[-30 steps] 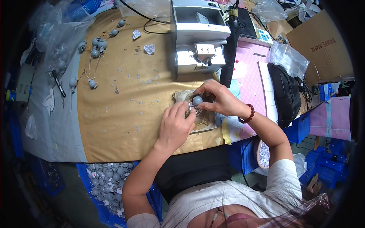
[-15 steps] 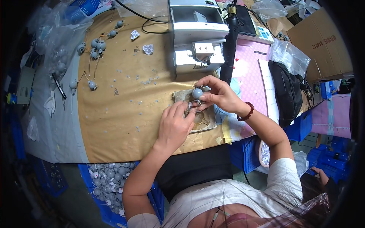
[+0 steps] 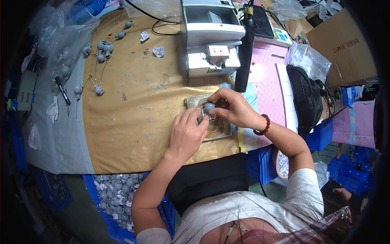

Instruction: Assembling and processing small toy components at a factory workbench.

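Between the thumb and fingers of my right hand [image 3: 239, 110] is a small grey ball [image 3: 209, 106]. Thin white cord [image 3: 212, 117] hangs in loops just below the ball. Close beside it, my left hand [image 3: 187, 132] has its fingers bent and closed by the cord. What those left fingertips pinch is hidden. Both hands work over a shallow square tray [image 3: 224, 134] with a worn, brownish inside, lying near the table's front edge.
A white machine [image 3: 213, 67] stands just beyond the tray, a black bar [image 3: 243, 67] to its right. More grey balls with cords [image 3: 105, 47] lie far left, among scattered grey scraps [image 3: 160, 85]. A blue crate [image 3: 107, 215] full of balls sits below the table; a black bag [image 3: 304, 99] lies right.
My right hand has lowered the grey ball a little toward the tray and the left fingertips. The left hand has stayed nearly in place.
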The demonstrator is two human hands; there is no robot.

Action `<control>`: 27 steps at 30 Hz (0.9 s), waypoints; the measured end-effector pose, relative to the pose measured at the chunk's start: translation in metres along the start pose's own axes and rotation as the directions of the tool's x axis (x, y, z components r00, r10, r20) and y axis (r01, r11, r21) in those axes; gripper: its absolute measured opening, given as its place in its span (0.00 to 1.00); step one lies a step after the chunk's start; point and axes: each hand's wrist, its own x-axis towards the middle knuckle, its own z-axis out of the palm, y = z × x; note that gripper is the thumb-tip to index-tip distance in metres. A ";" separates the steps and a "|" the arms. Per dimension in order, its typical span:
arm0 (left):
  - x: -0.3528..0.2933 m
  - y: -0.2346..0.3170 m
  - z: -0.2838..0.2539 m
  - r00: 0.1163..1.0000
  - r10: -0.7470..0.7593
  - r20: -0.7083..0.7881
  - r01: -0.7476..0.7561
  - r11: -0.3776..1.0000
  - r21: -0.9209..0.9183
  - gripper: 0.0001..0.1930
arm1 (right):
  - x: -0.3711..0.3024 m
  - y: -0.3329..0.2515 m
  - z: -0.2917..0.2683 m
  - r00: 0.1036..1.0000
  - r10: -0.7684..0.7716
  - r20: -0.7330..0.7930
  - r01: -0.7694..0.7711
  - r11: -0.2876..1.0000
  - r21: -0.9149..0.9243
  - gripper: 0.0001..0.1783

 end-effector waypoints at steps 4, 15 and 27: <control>0.000 0.000 0.001 1.000 -0.004 -0.006 0.004 1.000 0.001 0.17 | 0.001 0.003 0.002 0.999 0.035 -0.005 -0.035 0.999 -0.001 0.18; 0.011 0.005 -0.008 0.998 -0.057 0.010 0.058 0.998 -0.037 0.10 | 0.022 -0.010 -0.015 0.978 0.055 0.202 -0.018 0.984 -0.179 0.20; 0.008 0.003 -0.005 0.998 -0.027 -0.055 0.025 0.999 -0.035 0.11 | 0.049 -0.032 -0.022 0.892 0.159 0.424 0.036 0.908 -0.417 0.20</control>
